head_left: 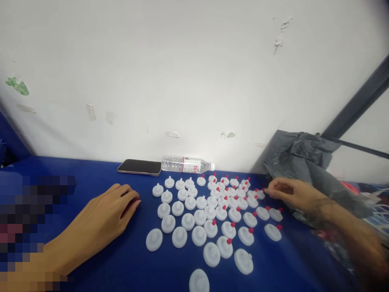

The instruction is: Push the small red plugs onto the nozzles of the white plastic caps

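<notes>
Many white plastic discs with a short nozzle (190,202) lie spread over the blue table. Most on the right carry a small red cap (229,241) on the nozzle; those on the left are bare. My left hand (112,211) rests on the table left of the discs, fingers curled against the thumb. A trace of red shows at its fingertips, but what it holds is hidden. At the right edge of the group, my right hand (288,192) pinches with thumb and forefinger at the red cap of a back-right disc (260,194).
A phone (139,166) and a clear water bottle (188,164) lie along the wall behind the discs. On the right, a grey plastic bag (300,152) slumps against the wall, beside and behind my right forearm. Clear plastic packaging (337,251) lies below that forearm.
</notes>
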A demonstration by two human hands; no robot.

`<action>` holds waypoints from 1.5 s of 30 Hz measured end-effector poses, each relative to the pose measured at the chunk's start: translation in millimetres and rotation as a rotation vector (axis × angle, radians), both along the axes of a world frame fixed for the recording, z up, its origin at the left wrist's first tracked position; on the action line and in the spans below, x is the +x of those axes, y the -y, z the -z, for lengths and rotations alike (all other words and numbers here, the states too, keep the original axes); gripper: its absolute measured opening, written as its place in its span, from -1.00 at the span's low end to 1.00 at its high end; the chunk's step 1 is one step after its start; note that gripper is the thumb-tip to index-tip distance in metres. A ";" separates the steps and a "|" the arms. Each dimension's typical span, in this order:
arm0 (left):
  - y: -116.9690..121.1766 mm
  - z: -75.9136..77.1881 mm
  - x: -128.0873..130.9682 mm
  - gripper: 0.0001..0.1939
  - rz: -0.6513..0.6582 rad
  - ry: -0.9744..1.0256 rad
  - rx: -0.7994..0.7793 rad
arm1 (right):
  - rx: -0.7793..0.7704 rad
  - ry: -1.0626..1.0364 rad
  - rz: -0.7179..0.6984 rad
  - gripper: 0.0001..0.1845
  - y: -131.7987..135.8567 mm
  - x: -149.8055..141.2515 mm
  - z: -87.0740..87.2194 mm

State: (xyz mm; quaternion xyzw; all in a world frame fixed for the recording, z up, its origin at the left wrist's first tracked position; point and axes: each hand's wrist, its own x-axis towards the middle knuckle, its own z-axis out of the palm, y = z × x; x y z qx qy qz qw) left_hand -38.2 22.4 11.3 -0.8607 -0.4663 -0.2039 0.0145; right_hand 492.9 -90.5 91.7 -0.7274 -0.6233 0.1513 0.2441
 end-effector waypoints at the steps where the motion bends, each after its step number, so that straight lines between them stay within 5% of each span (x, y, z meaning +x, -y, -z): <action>1: -0.9 0.8 -0.4 -0.59 0.011 0.015 -0.006 | 0.101 0.060 0.023 -0.60 -2.6 -10.6 -2.7; 4: -3.2 2.3 -1.1 -0.60 0.018 0.053 -0.038 | 0.304 0.140 -0.014 -0.61 -9.5 -53.5 -5.7; 6: -4.1 2.4 -1.4 -0.61 0.012 0.077 -0.061 | 0.423 0.210 -0.186 -0.62 -11.5 -85.3 -3.0; 13: -5.6 0.1 0.4 -0.61 -0.034 0.135 -0.197 | 0.390 0.312 -0.585 -0.66 -9.1 -147.0 17.0; 30: -2.9 -8.5 1.6 -0.61 0.019 0.165 -0.273 | 0.298 0.363 -0.493 -0.56 -13.6 -145.2 32.8; 39: -1.4 -9.1 1.1 -0.63 0.044 0.173 -0.243 | 0.565 0.245 -0.474 -0.91 -9.2 -156.7 22.9; 45: -4.3 -7.9 3.0 -0.64 0.092 0.153 -0.192 | 0.707 0.268 -0.482 -0.87 -8.8 -164.1 29.8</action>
